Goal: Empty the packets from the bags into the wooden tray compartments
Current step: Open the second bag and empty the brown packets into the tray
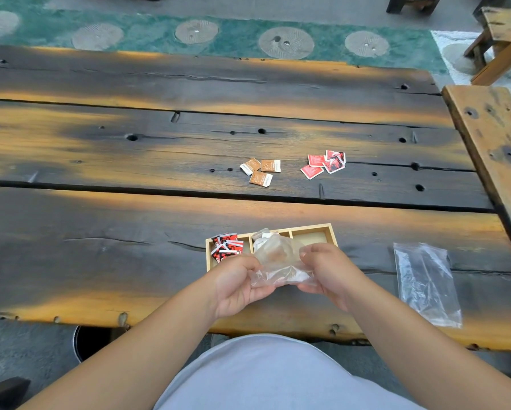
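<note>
A small wooden tray (313, 227) with three compartments lies near the table's front edge. Its left compartment holds several red, black and white packets (227, 246). Over the middle compartment I hold a clear plastic bag (277, 263) with brownish packets inside. My left hand (238, 284) grips the bag's lower left side and my right hand (328, 269) grips its right side. The right compartment (310, 239) looks bare. The bag and my hands hide the tray's front part.
An empty clear bag (425, 284) lies flat to the right of the tray. Farther back on the dark wooden table (130, 232) lie three brown packets (260, 170) and several red packets (323, 164). A wooden bench (496, 143) stands at the right.
</note>
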`<state>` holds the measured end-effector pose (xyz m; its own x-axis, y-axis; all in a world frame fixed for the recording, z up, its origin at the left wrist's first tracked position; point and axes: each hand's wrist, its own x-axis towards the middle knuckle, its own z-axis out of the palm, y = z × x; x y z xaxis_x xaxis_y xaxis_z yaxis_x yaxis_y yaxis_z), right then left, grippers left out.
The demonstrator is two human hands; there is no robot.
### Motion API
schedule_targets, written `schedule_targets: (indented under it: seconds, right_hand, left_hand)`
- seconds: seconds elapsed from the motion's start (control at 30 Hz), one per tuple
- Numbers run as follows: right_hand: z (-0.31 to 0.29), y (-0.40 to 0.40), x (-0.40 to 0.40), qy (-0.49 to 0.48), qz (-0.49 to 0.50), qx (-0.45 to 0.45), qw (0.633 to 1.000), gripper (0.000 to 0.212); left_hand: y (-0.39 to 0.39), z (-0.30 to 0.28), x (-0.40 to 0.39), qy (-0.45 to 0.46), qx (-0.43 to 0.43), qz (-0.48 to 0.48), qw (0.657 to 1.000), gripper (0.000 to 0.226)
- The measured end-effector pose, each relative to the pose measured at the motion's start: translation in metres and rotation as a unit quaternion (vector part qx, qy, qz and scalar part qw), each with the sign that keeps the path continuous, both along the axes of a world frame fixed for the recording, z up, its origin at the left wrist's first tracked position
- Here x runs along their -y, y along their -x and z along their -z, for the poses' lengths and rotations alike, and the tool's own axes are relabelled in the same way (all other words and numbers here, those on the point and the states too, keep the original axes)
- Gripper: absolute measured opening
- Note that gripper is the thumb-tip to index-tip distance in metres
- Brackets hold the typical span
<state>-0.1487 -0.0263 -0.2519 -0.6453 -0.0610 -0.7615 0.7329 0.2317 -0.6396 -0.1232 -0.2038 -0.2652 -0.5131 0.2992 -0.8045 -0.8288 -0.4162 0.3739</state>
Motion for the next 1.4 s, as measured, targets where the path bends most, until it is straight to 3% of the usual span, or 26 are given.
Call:
schedule_targets:
  seconds: [0.4, 0.63, 0.7, 0.83, 1.0, 1.1, 1.27, 1.4]
  right_hand:
    - [0.002, -0.020, -0.008, 0.010, 0.011, -0.019, 1.000, 0.024]
    - [0.005, -0.037, -0.006, 0.040, -0.023, -0.070, 0.996, 0.035]
    - [0.007, -0.043, -0.006, 0.043, -0.039, -0.079, 0.995, 0.047]
    - [0.016, -0.055, -0.006, 0.047, -0.050, -0.092, 0.993, 0.054]
    - [0.022, -0.068, -0.002, 0.061, 0.021, -0.072, 0.995, 0.031]
    - [0.026, -0.078, -0.005, 0.034, 0.033, -0.080, 0.996, 0.005]
    - [0.035, -0.092, -0.022, 0.013, 0.074, -0.103, 0.992, 0.033]
    - [0.039, -0.101, -0.051, -0.004, 0.099, -0.121, 0.988, 0.039]
  left_hand:
    - [-0.020, -0.006, 0.005, -0.039, -0.036, 0.007, 0.999, 0.036]
    - [-0.011, 0.015, 0.009, 0.008, -0.040, -0.057, 0.998, 0.039]
    - [-0.005, 0.019, 0.010, 0.019, -0.040, -0.045, 0.998, 0.047]
    - [0.002, 0.016, 0.014, 0.067, -0.075, -0.020, 0.995, 0.041]
    - [0.007, 0.014, 0.019, 0.126, -0.141, -0.016, 0.982, 0.019]
    - [0.010, 0.010, 0.021, 0.132, -0.165, -0.008, 0.977, 0.008]
    - [0.019, 0.009, 0.010, 0.140, -0.181, 0.025, 0.973, 0.013]
    - [0.027, 0.004, -0.021, 0.131, -0.183, 0.031, 0.974, 0.013]
